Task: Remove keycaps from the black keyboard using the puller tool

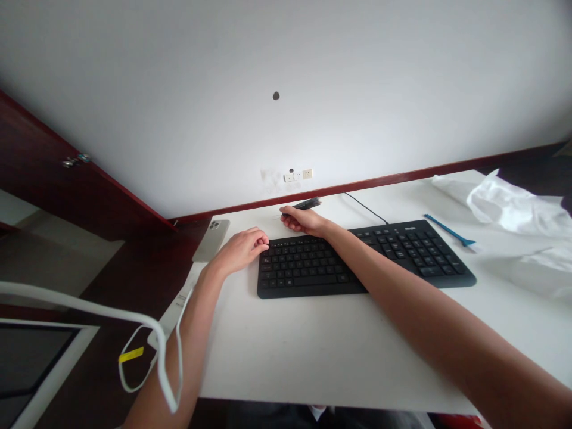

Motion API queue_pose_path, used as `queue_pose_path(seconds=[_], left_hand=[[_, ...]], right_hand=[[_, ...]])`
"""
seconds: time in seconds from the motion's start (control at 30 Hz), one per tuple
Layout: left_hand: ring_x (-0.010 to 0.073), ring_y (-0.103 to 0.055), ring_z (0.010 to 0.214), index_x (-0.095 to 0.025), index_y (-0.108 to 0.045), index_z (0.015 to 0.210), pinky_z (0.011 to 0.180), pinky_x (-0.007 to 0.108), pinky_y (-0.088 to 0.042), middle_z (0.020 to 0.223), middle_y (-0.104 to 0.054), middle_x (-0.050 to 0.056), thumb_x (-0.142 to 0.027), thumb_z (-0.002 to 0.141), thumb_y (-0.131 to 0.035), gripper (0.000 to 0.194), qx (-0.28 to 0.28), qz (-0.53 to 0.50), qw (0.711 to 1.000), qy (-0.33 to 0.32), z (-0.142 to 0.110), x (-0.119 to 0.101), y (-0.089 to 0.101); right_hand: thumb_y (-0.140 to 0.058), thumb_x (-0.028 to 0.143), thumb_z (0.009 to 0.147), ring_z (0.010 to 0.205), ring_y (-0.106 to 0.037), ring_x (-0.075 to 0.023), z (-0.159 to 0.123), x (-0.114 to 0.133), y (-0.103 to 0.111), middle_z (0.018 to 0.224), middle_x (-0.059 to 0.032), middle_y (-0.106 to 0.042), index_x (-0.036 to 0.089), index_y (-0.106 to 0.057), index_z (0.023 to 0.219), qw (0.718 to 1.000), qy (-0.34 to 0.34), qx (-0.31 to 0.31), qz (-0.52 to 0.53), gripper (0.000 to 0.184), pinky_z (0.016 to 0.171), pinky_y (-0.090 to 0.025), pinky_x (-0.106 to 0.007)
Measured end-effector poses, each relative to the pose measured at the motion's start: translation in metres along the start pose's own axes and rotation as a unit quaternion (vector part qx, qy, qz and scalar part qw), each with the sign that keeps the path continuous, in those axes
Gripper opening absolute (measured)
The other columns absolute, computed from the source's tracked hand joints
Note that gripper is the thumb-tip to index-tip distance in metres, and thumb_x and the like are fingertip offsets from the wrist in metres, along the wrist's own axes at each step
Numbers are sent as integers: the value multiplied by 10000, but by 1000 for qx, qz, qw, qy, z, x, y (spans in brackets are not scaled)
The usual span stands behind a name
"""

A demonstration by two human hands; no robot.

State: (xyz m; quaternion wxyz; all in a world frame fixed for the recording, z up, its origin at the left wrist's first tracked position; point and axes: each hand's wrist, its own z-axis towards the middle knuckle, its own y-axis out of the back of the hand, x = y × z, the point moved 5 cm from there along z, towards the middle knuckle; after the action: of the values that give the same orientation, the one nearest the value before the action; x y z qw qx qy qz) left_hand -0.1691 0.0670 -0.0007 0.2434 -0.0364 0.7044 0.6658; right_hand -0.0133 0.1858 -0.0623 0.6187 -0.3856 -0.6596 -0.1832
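Dark, slim stick-shaped object (309, 204), its exact kind too small to tell, is held between the curled fingers of the right hand (304, 220), just above the far edge of a black rectangular computer keyboard (366, 259). Nothing is grasped by the left hand (239, 250): its fingers are released and loosely curled, and it is rested on a white desk (339, 369) beside the keyboard's left end, near a silver smartphone (211, 240) laid back-up with its camera cluster showing. A thin black cable (366, 208) is led from the keyboard toward the wall. A blue plastic pry tool (449, 231) is laid to the right of the keyboard, and crumpled white plastic sheeting (513, 205) is heaped at the desk's right end. A looped white cable (67, 295) with a yellow tag (131, 355) is hung beside the left forearm (199, 333).
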Motion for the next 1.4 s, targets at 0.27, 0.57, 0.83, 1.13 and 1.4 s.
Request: queue_pose_path(seconds=[0.27, 0.57, 0.83, 1.13, 1.4], left_hand=[[176, -619, 778, -231, -653, 871, 721, 282, -469, 888, -668, 14, -277, 886, -591, 79, -1, -10, 1000, 8, 0, -1, -2], [156, -576, 713, -222, -645, 851, 664, 256, -451, 812, -631, -2, -259, 832, -616, 51, -13, -50, 998, 24, 4, 6, -10], [161, -617, 778, -227, -698, 908, 708, 260, -481, 924, -686, 14, -296, 890, -611, 113, 1, -54, 999, 6, 1, 3, -3], [165, -654, 788, -257, -763, 918, 742, 268, -499, 926, -738, -1, -280, 874, -662, 113, -5, -16, 1000, 12, -2, 7, 7], [165, -625, 718, -235, -668, 861, 676, 271, -476, 812, -688, -3, -236, 844, -607, 63, 1, -2, 1000, 6, 1, 8, -4]], right_hand=[[-560, 397, 993, 494, -398, -76, -3, 1, -1, 653, -7, -533, 155, -576, 709, 1000, 0, -2, -4, 374, 415, -309, -207], [-547, 400, 996, 497, -380, -78, -7, 4, -4, 643, -13, -521, 153, -572, 669, 999, 10, -1, -42, 411, 414, -305, -204], [-583, 419, 986, 506, -393, -84, -6, 4, -3, 645, -24, -539, 155, -583, 676, 999, 10, -11, -50, 407, 417, -331, -201], [-565, 390, 1006, 507, -422, -79, -3, 1, -2, 650, -26, -542, 147, -589, 671, 999, 11, -2, -41, 414, 432, -341, -206], [-588, 364, 994, 495, -420, -74, -7, 2, -4, 647, -25, -553, 143, -592, 678, 1000, -1, -12, -22, 385, 426, -334, -208]])
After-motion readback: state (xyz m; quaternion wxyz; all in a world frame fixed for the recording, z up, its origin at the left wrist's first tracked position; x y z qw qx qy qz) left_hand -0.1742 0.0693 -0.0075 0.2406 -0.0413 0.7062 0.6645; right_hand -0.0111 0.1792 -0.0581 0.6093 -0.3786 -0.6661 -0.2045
